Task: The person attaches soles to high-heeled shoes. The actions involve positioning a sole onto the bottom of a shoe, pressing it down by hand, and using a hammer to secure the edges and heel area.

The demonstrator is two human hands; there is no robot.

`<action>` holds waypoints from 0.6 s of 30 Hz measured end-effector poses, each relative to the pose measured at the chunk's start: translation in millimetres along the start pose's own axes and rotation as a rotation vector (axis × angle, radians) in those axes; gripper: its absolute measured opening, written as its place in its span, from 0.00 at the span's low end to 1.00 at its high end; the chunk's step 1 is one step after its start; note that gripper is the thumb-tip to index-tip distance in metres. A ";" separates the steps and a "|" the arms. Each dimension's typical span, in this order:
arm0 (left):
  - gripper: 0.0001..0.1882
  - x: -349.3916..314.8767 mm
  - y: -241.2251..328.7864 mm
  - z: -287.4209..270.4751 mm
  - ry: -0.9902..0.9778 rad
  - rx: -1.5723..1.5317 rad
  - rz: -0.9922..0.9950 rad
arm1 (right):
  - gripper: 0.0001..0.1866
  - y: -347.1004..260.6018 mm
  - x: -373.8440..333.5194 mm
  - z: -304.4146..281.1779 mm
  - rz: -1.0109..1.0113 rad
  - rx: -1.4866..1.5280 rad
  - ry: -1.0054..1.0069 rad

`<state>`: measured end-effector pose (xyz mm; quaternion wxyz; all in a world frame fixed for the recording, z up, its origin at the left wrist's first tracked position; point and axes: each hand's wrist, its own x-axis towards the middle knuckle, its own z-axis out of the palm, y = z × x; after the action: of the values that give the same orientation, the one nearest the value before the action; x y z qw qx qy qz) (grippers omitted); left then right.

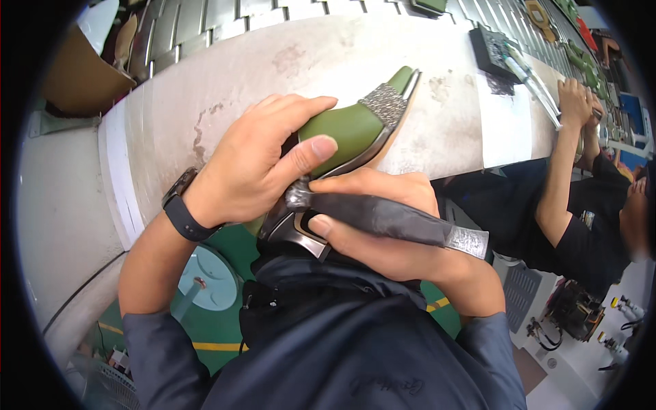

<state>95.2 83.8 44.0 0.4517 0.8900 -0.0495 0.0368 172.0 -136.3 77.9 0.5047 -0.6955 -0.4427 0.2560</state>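
A green heeled shoe (348, 130) with a glittery band across its front lies tilted at the table's near edge, its toe pointing away to the right. My left hand (256, 154) wraps round the shoe's upper, thumb pressed on the green side. A curved metallic heel part (297, 236) shows at the near end, close to my body. Between thumb and forefinger, my right hand (389, 253) grips a hammer (383, 217) with a dark wrapped handle and silver butt. Its small metal head is against or just over the shoe near the heel; contact cannot be made out.
The pale, stained table (273, 58) spans the front, with a slatted metal conveyor (225, 17) behind it. A black block (488, 51) with pen-like tools stands at the right. Beyond is a co-worker's arm (557, 171). A light-blue round stool (208, 277) stands below left.
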 end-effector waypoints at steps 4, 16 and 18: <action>0.41 23.7 20.7 -6.0 -0.115 -0.129 -0.095 | 0.18 -2.0 -23.7 -32.0 0.034 -0.084 0.187; 0.35 61.8 30.0 16.1 -0.132 0.116 -0.149 | 0.10 25.3 4.7 -74.9 0.080 -0.069 0.320; 0.35 59.4 30.1 15.7 -0.130 0.142 -0.160 | 0.09 28.0 17.4 -82.6 0.073 -0.098 0.333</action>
<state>150.9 50.2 65.4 0.3849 0.9214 -0.0050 -0.0535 256.6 -163.1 83.2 0.5271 -0.7676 -0.3394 0.1337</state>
